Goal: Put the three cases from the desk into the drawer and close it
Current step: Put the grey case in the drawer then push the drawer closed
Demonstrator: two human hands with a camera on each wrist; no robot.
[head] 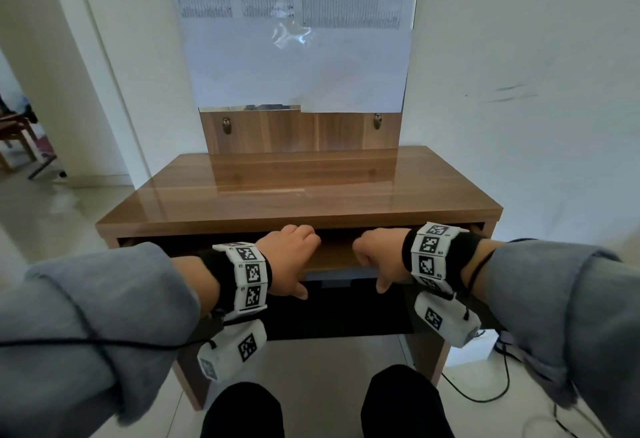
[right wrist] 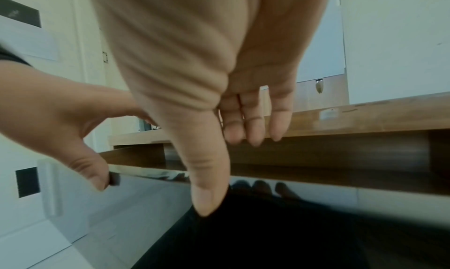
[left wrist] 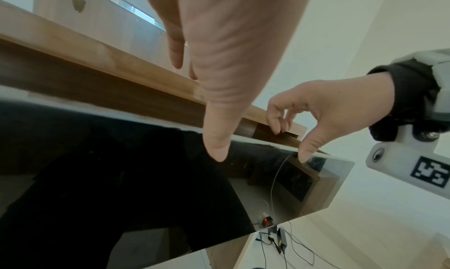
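Both hands — left hand (head: 289, 257), right hand (head: 379, 257) — hook curled fingers (right wrist: 253, 123) over the drawer (head: 332, 257) front, thumbs below, probably to slide it; the surface (head: 277, 195) holds no cases.

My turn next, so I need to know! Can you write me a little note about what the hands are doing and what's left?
Left hand: fingers hooked over the top edge of the drawer front, thumb down on its face.
Right hand: same hold, beside the left.
Drawer: sticking out a little from under the desk top, not shut.
Cases: none on the desk top; not visible, probably in the drawer.
Done: desk top cleared, it seems.
Left: push the drawer fully shut, then let go.
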